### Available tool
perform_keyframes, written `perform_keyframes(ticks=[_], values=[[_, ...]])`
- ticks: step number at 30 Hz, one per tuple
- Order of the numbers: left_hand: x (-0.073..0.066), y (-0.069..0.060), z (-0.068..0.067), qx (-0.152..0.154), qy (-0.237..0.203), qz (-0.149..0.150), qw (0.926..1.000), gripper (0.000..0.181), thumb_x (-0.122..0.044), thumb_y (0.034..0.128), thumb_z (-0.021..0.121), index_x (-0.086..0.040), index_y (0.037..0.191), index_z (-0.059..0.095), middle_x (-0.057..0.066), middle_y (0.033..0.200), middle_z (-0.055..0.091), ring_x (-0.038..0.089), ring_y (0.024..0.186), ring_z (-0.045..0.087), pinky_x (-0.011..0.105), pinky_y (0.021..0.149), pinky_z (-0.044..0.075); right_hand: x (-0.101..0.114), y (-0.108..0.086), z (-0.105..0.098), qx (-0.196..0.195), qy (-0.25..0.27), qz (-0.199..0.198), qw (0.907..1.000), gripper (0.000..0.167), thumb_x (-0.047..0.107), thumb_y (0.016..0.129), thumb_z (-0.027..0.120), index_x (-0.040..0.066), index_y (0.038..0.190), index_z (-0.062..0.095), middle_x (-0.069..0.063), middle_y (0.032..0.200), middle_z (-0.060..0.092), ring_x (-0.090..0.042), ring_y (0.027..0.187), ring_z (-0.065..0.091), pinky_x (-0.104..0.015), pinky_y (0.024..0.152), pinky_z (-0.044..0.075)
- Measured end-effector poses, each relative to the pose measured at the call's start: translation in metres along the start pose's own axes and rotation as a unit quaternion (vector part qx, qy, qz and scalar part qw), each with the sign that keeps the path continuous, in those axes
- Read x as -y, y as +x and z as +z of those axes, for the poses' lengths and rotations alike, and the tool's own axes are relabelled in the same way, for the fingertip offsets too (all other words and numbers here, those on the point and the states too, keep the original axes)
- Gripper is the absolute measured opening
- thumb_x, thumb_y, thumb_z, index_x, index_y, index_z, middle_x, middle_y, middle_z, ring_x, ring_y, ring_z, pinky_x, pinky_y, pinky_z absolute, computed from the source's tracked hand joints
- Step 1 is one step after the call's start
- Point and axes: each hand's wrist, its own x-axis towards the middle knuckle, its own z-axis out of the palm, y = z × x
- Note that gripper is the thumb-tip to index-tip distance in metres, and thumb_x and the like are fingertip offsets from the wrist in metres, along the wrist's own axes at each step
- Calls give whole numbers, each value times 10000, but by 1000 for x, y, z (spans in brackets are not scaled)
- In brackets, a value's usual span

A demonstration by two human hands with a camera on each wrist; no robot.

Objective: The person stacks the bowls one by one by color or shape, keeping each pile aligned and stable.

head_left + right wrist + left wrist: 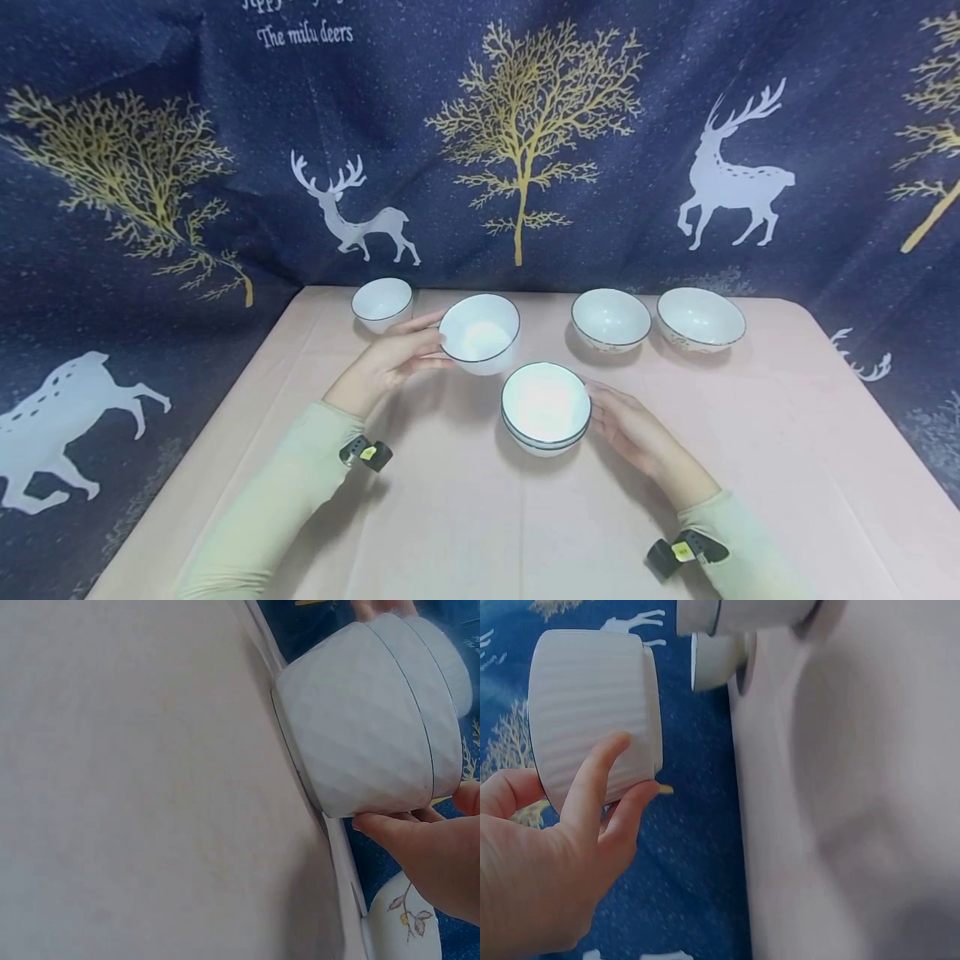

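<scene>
My left hand (401, 354) grips a white ribbed bowl (480, 333) with a dark rim by its left side. That bowl is held up off the table; in the left wrist view the fingers press its ribbed wall (592, 712). Just right of it and nearer to me stands a stack of two nested white bowls (546, 408) with dark rims. My right hand (630, 429) holds the stack at its right side. In the right wrist view the lower bowl's wall (352, 727) has a diamond pattern. The thumb lies near the rims.
A small white bowl (382, 304) stands at the back left, behind my left hand. Two wider bowls, one (611, 319) beside the other (701, 319), stand at the back right. A pink cloth covers the table (450, 517); a dark blue printed curtain (480, 167) hangs behind.
</scene>
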Motion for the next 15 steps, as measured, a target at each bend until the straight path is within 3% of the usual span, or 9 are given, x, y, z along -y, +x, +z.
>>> perform_keyframes(ticks=[6, 15], values=[[-1, -5, 16, 464, 137, 159, 9987, 612, 109, 902, 468, 7, 1483, 304, 292, 1446, 368, 250, 937, 653, 472, 912, 542, 0, 1, 1, -60, -26, 52, 10000, 665, 389, 1029, 391, -25, 1506, 183, -170, 1564, 234, -264, 1420, 273, -265, 1096, 348], [5, -8, 38, 803, 303, 136, 9962, 602, 104, 892, 497, 24, 1466, 332, 288, 1428, 401, 269, 942, 660, 474, 886, 555, 1, 0, 0, 113, 110, -58, 9999, 654, 367, 1044, 361, -45, 1505, 148, -187, 1572, 191, -288, 1428, 245, -296, 1128, 315]])
